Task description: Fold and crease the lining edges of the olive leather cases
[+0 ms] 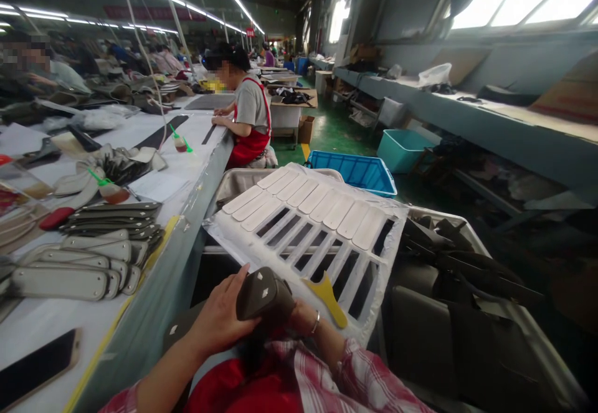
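Note:
My left hand [224,316] is wrapped round one end of a dark, rounded leather-like piece [261,289] with small white marks. At its other side my right hand [303,316] grips the same piece, with its fingers partly hidden. Just beyond is a slotted white board [284,238] bearing a row of pale rounded strips [329,208]. A yellow scraper-like tool [327,298] rests on its near edge. To the left, stacked grey pieces [60,281] and dark pieces [112,218] lie on the worktable.
A phone [40,363] lies at the table's near left corner [107,338]. Glue bottles [112,194] stand farther back. A person in a red apron [252,117] works ahead. Blue bin [352,173] beyond the board; bin of dark pieces [467,226] at right.

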The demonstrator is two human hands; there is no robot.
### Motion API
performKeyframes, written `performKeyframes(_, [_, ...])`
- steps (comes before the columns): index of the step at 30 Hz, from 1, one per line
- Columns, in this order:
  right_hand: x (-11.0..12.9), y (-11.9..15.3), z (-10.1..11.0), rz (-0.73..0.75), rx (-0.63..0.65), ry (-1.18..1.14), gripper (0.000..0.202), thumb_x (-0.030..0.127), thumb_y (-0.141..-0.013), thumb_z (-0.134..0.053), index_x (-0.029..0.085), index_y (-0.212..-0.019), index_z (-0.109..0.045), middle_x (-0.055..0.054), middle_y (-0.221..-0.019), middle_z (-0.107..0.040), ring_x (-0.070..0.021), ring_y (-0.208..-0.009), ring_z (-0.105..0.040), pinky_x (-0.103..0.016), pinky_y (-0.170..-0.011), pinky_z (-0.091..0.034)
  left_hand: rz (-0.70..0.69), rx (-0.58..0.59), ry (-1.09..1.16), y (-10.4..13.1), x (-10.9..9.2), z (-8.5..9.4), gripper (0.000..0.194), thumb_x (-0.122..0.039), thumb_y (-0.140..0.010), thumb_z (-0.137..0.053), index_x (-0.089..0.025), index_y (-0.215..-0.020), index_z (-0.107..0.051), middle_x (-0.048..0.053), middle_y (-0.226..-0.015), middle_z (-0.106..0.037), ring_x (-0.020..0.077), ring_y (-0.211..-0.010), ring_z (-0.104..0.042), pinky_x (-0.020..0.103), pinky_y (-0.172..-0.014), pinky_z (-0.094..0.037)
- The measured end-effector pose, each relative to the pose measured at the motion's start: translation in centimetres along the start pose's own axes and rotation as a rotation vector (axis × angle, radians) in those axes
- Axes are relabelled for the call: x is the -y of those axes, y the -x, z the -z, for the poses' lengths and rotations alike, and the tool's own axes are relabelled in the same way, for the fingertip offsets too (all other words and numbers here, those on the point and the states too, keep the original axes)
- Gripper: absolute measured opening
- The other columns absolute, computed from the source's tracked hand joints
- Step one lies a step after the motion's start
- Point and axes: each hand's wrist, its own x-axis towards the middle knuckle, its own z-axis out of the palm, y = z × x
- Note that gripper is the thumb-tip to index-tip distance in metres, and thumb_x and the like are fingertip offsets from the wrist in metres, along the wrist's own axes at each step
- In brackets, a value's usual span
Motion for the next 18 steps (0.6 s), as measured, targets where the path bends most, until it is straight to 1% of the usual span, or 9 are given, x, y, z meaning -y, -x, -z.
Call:
performKeyframes(1, [0.5, -0.4, 0.1, 0.012, 0.047, -0.008, 0.038, 0.034, -0.051, -0.076, 0.011, -0.081, -0.067, -0.009, -0.077, -0.066, -0.0202, -0.074, -0.062, -0.031, -0.073, -0.046, 0.006, 0.007, 0.013, 0.1, 0.1, 0.5, 0.09, -0.035, -0.064, -0.064, -0.021, -0.139, -0.016, 0.01, -0.125, -0.046, 0.0272, -0.116, -0.043, 0.042, -0.1, -0.033])
performKeyframes(4, [1.9, -1.1, 0.3, 0.031, 0.096, 0.036, 0.037, 0.034, -0.052, -0.076, 0.013, -0.082, -0.068, -0.006, -0.078, -0.067, -0.0189, -0.077, -0.062, -0.032, -0.076, -0.046, 0.005, 0.035, 0.022, 0.4, 0.3, 1.5, 0.092, -0.035, -0.064, -0.066, -0.021, -0.139, -0.015, 0.01, -0.128, -0.044, 0.0267, -0.118, -0.042, 0.041, -0.101, -0.033])
performKeyframes(7, [3.3, -1.3, 0.0, 0.123, 0.101, 0.242, 0.033, 0.038, -0.059, -0.072, 0.015, -0.083, -0.069, -0.004, -0.078, -0.068, -0.019, -0.078, -0.061, -0.034, -0.078, -0.047, -0.014, 0.023, 0.019, 0.5, 0.5, 1.6, 0.09, -0.035, -0.065, -0.065, -0.021, -0.138, -0.015, 0.01, -0.129, -0.043, 0.0264, -0.119, -0.041, 0.042, -0.102, -0.033])
performKeyframes(9, [3.9, -1.2, -0.5, 0.205, 0.074, 0.385, 0.028, 0.04, -0.064, -0.068, 0.015, -0.078, -0.069, -0.004, -0.075, -0.067, -0.0191, -0.075, -0.06, -0.034, -0.077, -0.047, -0.011, 0.015, 0.03, 0.5, 0.7, 1.7, 0.088, -0.035, -0.066, -0.064, -0.021, -0.138, -0.016, 0.01, -0.13, -0.042, 0.0262, -0.119, -0.042, 0.042, -0.101, -0.033])
performKeyframes(13, [3.9, -1.1, -1.6, 0.283, 0.007, 0.466, 0.021, 0.034, -0.062, -0.069, 0.014, -0.061, -0.065, -0.002, -0.063, -0.064, -0.0181, -0.065, -0.056, -0.033, -0.07, -0.047, 0.025, 0.005, 0.054, 0.4, 1.3, 2.3, 0.092, -0.035, -0.064, -0.066, -0.023, -0.139, -0.015, 0.009, -0.128, -0.045, 0.0263, -0.115, -0.047, 0.042, -0.097, -0.039])
performKeyframes(15, [3.4, -1.1, -2.2, 0.306, -0.026, 0.479, 0.018, 0.031, -0.062, -0.068, 0.013, -0.06, -0.064, -0.003, -0.063, -0.064, -0.0173, -0.064, -0.055, -0.032, -0.068, -0.047, 0.024, -0.006, 0.057, 0.5, 1.5, 2.7, 0.091, -0.036, -0.064, -0.066, -0.024, -0.139, -0.016, 0.009, -0.127, -0.046, 0.0268, -0.114, -0.048, 0.042, -0.095, -0.041])
performKeyframes(18, [3.0, -1.2, -3.0, 0.302, -0.044, 0.477, 0.015, 0.027, -0.064, -0.064, 0.012, -0.062, -0.064, -0.003, -0.065, -0.064, -0.0174, -0.068, -0.055, -0.03, -0.068, -0.047, 0.029, -0.024, 0.056, 1.0, 1.4, 2.7, 0.09, -0.036, -0.064, -0.066, -0.024, -0.139, -0.016, 0.009, -0.13, -0.044, 0.0275, -0.115, -0.047, 0.043, -0.096, -0.041])
